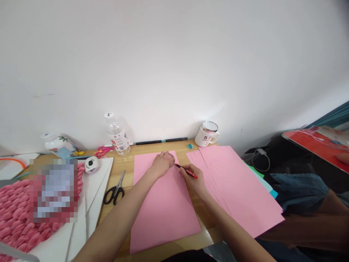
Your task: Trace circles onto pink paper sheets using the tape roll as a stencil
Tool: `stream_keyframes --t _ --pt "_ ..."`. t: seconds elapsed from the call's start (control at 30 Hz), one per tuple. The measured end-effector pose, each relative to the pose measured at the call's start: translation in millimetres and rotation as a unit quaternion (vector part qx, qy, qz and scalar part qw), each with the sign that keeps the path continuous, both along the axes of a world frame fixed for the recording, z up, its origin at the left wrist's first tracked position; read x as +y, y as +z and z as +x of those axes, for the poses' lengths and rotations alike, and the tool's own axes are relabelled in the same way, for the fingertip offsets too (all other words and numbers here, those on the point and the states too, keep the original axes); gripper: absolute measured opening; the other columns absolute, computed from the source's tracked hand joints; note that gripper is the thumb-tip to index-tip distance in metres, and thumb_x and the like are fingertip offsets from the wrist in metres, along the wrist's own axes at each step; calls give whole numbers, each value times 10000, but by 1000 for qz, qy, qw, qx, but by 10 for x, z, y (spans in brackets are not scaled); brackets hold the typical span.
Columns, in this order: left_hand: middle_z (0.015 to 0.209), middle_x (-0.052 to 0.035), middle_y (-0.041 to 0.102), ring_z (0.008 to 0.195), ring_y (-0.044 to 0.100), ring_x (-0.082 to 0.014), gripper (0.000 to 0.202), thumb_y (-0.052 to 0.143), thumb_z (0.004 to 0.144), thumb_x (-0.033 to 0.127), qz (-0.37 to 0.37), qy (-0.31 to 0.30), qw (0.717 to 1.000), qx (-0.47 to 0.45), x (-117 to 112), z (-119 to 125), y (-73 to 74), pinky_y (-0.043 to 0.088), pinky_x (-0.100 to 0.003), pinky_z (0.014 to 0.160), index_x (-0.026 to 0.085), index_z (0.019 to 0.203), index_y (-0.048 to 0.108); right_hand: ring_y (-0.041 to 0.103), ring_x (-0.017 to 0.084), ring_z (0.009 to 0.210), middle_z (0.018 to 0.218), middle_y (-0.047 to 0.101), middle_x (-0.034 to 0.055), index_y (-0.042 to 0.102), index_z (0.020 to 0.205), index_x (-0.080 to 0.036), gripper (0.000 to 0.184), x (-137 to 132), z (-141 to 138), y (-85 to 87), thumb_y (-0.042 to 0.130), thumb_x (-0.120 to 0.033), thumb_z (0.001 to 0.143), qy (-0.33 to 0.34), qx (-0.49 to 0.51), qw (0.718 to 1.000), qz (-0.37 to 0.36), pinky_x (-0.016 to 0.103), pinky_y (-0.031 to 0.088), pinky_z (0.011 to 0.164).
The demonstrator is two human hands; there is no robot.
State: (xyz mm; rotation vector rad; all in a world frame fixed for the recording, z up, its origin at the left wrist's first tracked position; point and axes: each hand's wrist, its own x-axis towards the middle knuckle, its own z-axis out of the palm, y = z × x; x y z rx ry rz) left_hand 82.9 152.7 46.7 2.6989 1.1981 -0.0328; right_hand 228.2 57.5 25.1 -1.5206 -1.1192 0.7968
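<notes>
A sheet of pink paper (163, 211) lies lengthwise in front of me on the wooden table. My left hand (163, 163) presses down near its top right corner, fingers bent over a small round-edged thing that they mostly hide. Just to the right, my right hand (194, 177) grips a red pen (191, 172) with a black tip. The tip points left, close to the left hand's fingers; whether it touches the paper I cannot tell. Black-handled scissors (116, 191) lie to the left of the sheet.
More pink sheets (240, 182) are piled on the right. A white mug (207, 134), a clear bottle (117, 136), black pens (152, 142) and pink scissors (103, 150) line the wall. Pink rosettes (16, 211) cover the left. Another person's denim-clad leg (300, 189) is at right.
</notes>
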Motion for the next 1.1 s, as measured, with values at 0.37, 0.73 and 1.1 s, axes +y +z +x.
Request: stream_keyframes --t 0.37,0.73,1.1 --pt "1089 -81 551 1006 470 -226 185 454 900 214 -17 -15 999 23 80 9 90 397 -325 816 238 986 616 658 196 815 896 713 49 654 934 -221 149 -235 -156 -114 547 -284 850 146 -111 976 120 348 514 781" --pt "1112 -86 544 1006 482 -230 172 467 861 205 -29 -3 999 31 120 45 103 406 -340 825 220 941 618 666 222 874 951 726 67 674 978 -212 187 -77 -179 -139 546 -252 847 158 -159 965 139 380 512 827" --pt "1075 -79 530 1011 472 -232 205 431 864 176 -33 0 999 27 138 46 79 392 -346 832 234 921 619 663 202 835 921 723 53 683 927 -204 189 -96 -18 -84 543 -303 847 150 -92 982 69 327 504 768"
